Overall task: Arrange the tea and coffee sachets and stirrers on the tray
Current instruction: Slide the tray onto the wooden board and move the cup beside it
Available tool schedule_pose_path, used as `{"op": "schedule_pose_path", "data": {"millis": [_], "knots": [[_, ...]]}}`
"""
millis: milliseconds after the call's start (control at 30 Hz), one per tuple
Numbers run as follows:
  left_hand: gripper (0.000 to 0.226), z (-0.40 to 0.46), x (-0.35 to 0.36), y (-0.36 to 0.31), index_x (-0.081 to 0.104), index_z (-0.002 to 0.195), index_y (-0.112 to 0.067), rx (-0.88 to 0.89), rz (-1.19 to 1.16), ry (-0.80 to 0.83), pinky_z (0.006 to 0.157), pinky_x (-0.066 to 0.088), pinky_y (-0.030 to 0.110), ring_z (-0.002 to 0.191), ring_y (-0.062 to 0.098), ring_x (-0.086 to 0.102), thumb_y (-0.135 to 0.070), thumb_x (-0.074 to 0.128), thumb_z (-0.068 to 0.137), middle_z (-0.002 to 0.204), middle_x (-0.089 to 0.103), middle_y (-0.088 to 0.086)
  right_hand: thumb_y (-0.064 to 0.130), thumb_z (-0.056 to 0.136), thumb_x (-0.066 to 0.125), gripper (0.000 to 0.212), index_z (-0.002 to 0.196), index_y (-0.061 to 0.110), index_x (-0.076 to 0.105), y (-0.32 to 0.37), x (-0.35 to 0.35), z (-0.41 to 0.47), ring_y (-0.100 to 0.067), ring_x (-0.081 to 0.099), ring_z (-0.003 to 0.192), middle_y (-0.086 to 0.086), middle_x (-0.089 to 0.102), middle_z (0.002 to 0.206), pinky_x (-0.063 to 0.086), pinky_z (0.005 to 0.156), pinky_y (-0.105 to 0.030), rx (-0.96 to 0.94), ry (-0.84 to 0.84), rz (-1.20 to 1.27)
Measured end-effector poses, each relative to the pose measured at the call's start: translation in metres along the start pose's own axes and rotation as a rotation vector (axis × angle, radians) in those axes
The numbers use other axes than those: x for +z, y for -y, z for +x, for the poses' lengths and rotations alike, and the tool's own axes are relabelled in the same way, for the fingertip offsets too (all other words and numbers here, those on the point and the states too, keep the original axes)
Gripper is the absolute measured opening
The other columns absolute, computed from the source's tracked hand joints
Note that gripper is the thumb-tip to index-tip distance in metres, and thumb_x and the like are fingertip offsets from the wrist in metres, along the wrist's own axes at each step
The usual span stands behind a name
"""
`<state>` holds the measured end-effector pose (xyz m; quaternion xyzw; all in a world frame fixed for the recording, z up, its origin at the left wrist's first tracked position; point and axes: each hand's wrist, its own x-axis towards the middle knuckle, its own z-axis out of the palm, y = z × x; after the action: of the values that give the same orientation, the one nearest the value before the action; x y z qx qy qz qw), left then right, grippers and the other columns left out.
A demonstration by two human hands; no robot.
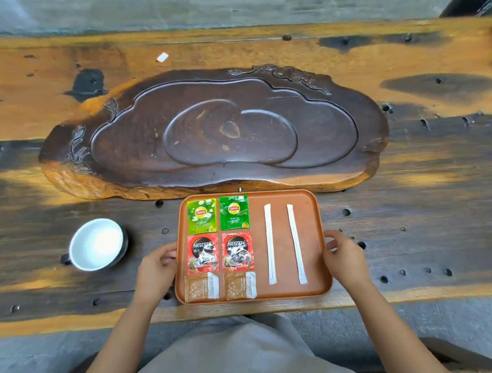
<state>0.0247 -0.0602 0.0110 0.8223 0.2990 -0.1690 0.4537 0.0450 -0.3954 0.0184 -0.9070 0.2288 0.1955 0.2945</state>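
Both forearms are extended forward from the bottom of the view, bare, converging on the brown tray (pixel 317 226) set at the near edge of the table (pixel 413 198). The left hand (pixel 157 270) is placed against the tray's left rim, fingers curled around the edge in a grasp. The right hand (pixel 341 257) is held at the right rim, thumb and fingertips closed lightly on the edge. On the tray's left half, sachets are laid flat in two columns of three rows: two green Lipton tea sachets (pixel 202 215) at the far end, two red Nescafe coffee sachets (pixel 203 253) in the middle, two brown sugar sachets (pixel 201 288) nearest the person. On the right half, two white paper-wrapped stirrers (pixel 270 243) are laid lengthwise, roughly parallel and apart. A white cup (pixel 96 244) is noted on the table left of the tray, and a dark carved wooden tea board (pixel 214 126) beyond it.
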Motion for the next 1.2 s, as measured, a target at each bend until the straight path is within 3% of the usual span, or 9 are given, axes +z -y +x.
{"op": "schedule_pose_path", "data": {"millis": [133,333,467,633,733,833,967,1067,1200], "knots": [[0.035,0.002,-0.027,-0.011,0.067,0.105,-0.015,0.063,-0.014,-0.018,0.087,0.051,0.04,0.088,0.017,0.064,0.002,0.047,0.082,0.094,0.07,0.004,0.006,0.085,0.052,0.036,0.119,0.016,0.059,0.02,-0.006,-0.012,-0.02,0.056,0.076,0.001,0.059,0.086,0.042,0.062,-0.029,-0.017,-0.025,0.036],[0.037,0.015,-0.064,-0.035,0.065,0.095,-0.027,0.174,0.023,-0.014,0.073,0.05,0.034,0.079,0.017,0.064,0.003,0.051,0.079,0.078,0.068,-0.006,0.009,0.087,0.049,0.037,0.121,0.019,0.058,0.055,-0.014,-0.014,-0.018,0.056,0.075,0.0,0.061,0.091,0.037,0.051,-0.023,-0.054,-0.044,0.059],[0.042,0.037,-0.08,-0.047,0.068,0.093,-0.03,0.239,-0.02,0.002,0.075,0.052,0.034,0.076,0.019,0.066,0.005,0.052,0.077,0.074,0.071,-0.001,0.006,0.086,0.049,0.038,0.12,0.016,0.06,0.079,-0.022,0.0,-0.017,0.056,0.073,-0.003,0.063,0.09,0.039,0.055,-0.026,-0.088,-0.07,0.107],[0.05,0.075,-0.083,-0.084,0.064,0.08,-0.036,0.327,-0.027,-0.015,0.063,0.046,0.011,0.063,0.004,0.06,0.011,0.052,0.075,0.081,0.068,-0.013,0.003,0.082,0.049,0.038,0.115,0.016,0.063,0.116,-0.037,0.05,-0.019,0.055,0.074,-0.002,0.063,0.084,0.037,0.065,-0.025,-0.161,-0.109,0.083],[0.047,0.112,-0.085,-0.104,0.063,0.081,-0.039,0.317,0.028,-0.034,0.073,0.052,0.025,0.065,0.009,0.062,0.007,0.054,0.076,0.07,0.07,0.0,0.003,0.083,0.048,0.039,0.117,0.018,0.062,0.138,-0.041,0.09,-0.018,0.054,0.075,0.001,0.061,0.084,0.038,0.066,-0.024,-0.18,-0.105,0.036],[0.037,0.151,-0.085,-0.12,0.066,0.089,-0.031,0.301,0.063,-0.063,0.08,0.053,0.042,0.075,0.021,0.064,0.003,0.056,0.077,0.08,0.07,0.003,0.002,0.083,0.046,0.041,0.117,0.016,0.062,0.158,-0.039,0.129,-0.021,0.053,0.079,0.002,0.058,0.082,0.039,0.071,-0.024,-0.2,-0.115,0.018],[0.03,0.194,-0.075,-0.133,0.067,0.102,-0.018,0.284,0.08,-0.096,0.084,0.052,0.041,0.079,0.017,0.063,-0.001,0.056,0.079,0.085,0.069,0.003,0.0,0.082,0.046,0.042,0.118,0.015,0.062,0.179,-0.029,0.172,-0.029,0.058,0.094,-0.003,0.06,0.084,0.04,0.077,-0.027,-0.204,-0.128,0.021],[0.031,0.217,-0.067,-0.132,0.067,0.102,-0.019,0.273,0.076,-0.099,0.084,0.053,0.044,0.079,0.018,0.064,0.0,0.056,0.08,0.084,0.068,0.002,0.002,0.084,0.046,0.039,0.117,0.015,0.063,0.184,-0.018,0.196,-0.033,0.059,0.099,-0.013,0.069,0.096,0.044,0.081,-0.031,-0.204,-0.135,0.021],[0.029,0.233,-0.063,-0.129,0.066,0.104,-0.018,0.261,0.085,-0.101,0.083,0.054,0.046,0.08,0.017,0.064,-0.001,0.056,0.082,0.083,0.066,-0.002,0.002,0.083,0.048,0.04,0.116,0.016,0.063,0.185,-0.008,0.212,-0.032,0.059,0.1,-0.011,0.07,0.095,0.044,0.079,-0.029,-0.211,-0.143,0.005]]}}
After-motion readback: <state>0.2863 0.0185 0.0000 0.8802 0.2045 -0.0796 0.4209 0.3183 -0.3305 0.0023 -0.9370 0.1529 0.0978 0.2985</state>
